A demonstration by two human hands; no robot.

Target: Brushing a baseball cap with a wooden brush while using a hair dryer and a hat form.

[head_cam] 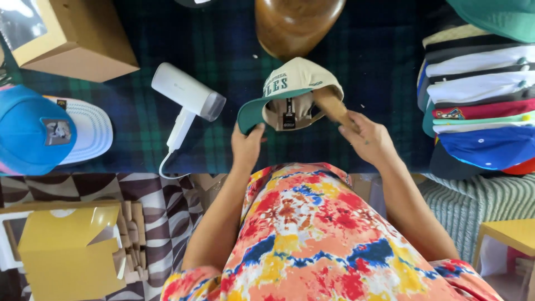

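The person stands at a counter [128, 128] covered in dark plaid cloth and holds a cream cap [295, 92] with a green brim just above it, right in front of the body. The cap is tipped so its open underside faces the camera, crown away from the person and brim pointing left and toward them.

The left hand [248, 146] pinches the near edge of the green brim, its grip narrow and closed on that edge. The right hand [365, 139] is closed around a wooden tool [333, 108] whose far end reaches up and left into the cap's hollow; the tool's long axis runs diagonally from that hand toward the crown. So the cap lies just ahead of both hands, between them, with the left hand on the cap itself and the right joined to it only through the tool.

Beyond the cap sits a rounded wooden form [298, 22]. To the left lie a white handheld steamer [186, 97] with its cord, a blue cap [30, 131] on a white one, and a cardboard box [72, 36]. A tall stack of folded caps [479, 95] stands on the right, well apart from the hands
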